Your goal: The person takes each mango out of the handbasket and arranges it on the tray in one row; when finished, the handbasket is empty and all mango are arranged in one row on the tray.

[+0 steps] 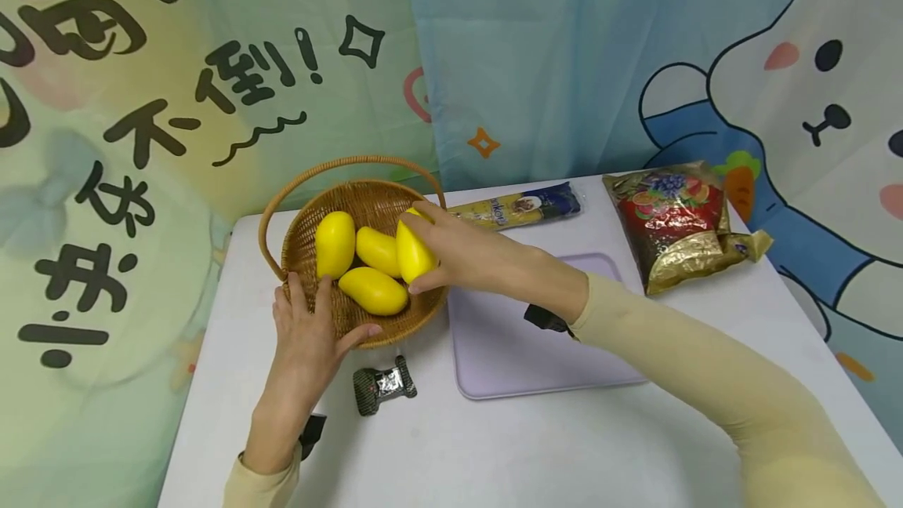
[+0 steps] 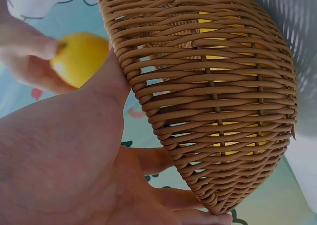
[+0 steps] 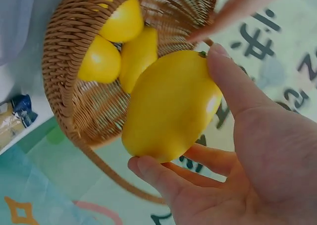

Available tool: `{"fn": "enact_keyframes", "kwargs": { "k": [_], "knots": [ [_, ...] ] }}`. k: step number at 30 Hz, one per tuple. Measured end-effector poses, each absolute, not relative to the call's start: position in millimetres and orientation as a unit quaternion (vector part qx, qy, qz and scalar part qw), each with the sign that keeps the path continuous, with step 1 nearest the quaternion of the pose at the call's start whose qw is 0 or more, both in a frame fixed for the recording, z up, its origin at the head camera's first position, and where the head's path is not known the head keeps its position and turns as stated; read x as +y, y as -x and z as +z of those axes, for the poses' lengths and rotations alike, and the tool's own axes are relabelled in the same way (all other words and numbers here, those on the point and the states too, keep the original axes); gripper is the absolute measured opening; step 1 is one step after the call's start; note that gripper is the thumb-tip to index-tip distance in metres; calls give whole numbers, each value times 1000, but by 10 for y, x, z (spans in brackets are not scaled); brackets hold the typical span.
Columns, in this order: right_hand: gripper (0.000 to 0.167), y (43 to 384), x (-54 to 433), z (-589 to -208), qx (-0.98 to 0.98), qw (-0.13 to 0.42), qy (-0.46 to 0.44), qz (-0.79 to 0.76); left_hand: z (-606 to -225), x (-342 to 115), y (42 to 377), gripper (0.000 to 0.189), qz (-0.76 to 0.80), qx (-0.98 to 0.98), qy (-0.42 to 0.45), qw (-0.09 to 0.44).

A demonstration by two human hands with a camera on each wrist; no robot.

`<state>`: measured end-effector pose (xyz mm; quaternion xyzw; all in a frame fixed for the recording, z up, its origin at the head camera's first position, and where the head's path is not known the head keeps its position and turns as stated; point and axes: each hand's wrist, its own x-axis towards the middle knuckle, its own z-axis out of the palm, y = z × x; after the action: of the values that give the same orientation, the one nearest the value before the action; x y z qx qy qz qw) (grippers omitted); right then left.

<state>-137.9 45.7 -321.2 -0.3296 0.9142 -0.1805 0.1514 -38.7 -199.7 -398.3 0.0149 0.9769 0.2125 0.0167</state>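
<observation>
My right hand [image 1: 466,253] holds a yellow mango [image 3: 171,106] between thumb and fingers, above the right side of a round wicker basket [image 1: 346,328]. Inside the basket lie three more mangoes: one at the left [image 1: 335,245], another in the middle [image 1: 378,252] and a third at the front [image 1: 373,292]. With spread fingers, my left hand [image 1: 306,343] rests on the basket's front-left rim. The left wrist view shows that thumb and the fingers reaching over the rim, with the woven wall [image 2: 213,91] in front of the palm.
Right of the basket lies a lavender tray [image 1: 522,351]. Behind it is a long yellow-and-blue packet [image 1: 522,208], and a red-and-gold bag [image 1: 680,226] lies at the back right. A small dark wrapped packet [image 1: 384,385] sits before the basket. The arched handle [image 1: 353,159] stands at the back.
</observation>
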Motion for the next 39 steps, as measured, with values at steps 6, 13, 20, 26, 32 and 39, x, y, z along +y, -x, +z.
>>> {"fn": "enact_keyframes", "kwargs": {
  "k": [6,13,20,26,32,39],
  "knots": [
    [99,1251,730,-3108,908,114,316,-251,-3961,-2027,413,104,223,974,-9,36],
    [98,1142,1019,-3180,906,64,289,-302,-3966,-2085,375,104,229,973,1,39],
    [94,1150,1319,-3333,895,-14,286,-343,-3958,-2089,389,104,224,973,3,48],
    [94,1193,1512,-3580,885,-21,265,-382,-3962,-2080,397,105,222,974,1,49],
    [92,1252,1616,-3901,886,13,247,-392,-3942,-2077,409,107,220,974,2,56],
    [93,1244,1597,-4325,897,51,266,-348,-3962,-2075,404,107,229,972,1,58]
  ]
}}
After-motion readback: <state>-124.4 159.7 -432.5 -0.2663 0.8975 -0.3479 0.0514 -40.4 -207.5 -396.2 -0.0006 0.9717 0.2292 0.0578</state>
